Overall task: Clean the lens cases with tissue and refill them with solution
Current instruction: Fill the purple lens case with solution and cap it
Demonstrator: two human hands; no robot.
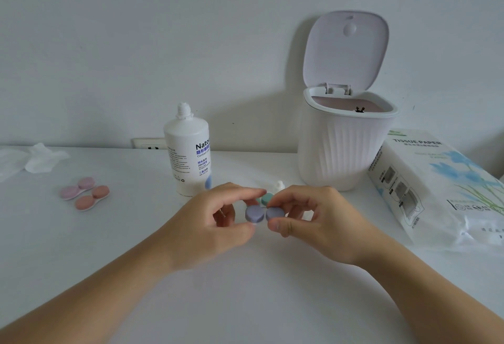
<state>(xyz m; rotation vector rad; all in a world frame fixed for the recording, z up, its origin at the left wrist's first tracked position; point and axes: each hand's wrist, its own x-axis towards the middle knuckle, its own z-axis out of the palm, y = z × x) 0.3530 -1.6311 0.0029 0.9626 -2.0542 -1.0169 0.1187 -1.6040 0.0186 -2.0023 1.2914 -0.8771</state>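
Here both forearms come in from the near edge of the table [136, 234], left from the near-left corner, right from the near-right, and meet approx. mid-table. The left hand [215, 223] and right hand [313, 221] hold one purple case [262, 214] between them, just above the surface. Left thumb under & forefinger over the left cap, pinching it; remaining fingers curl loosely behind. Right hand mirrors this: thumb at the near side, forefinger across the far side of the right cap, other fingers bent in toward the palm. Both caps look screwed on. Wrists are roughly level, palms turned toward each other.

Just behind the purple case, partly hidden by the fingertips, sits a teal case [266, 198], and next to it a small white cap [278, 186]. The solution bottle [188, 152] stands upright behind the left hand, its top off, thread bare.

Toward the left edge lie a pink case [77, 188] and an orange case [92, 198], side by side & touching, both closed. Farther back at the far-left corner lies a crumpled tissue [41, 161].

At the far edge, right of centre, stands a white ribbed bin [341, 150] w/ its lid [346, 49] flipped up. A tissue pack [436, 188] lies flat along the right edge, just beside the bin. A wall socket [150, 144] shows behind the bottle.
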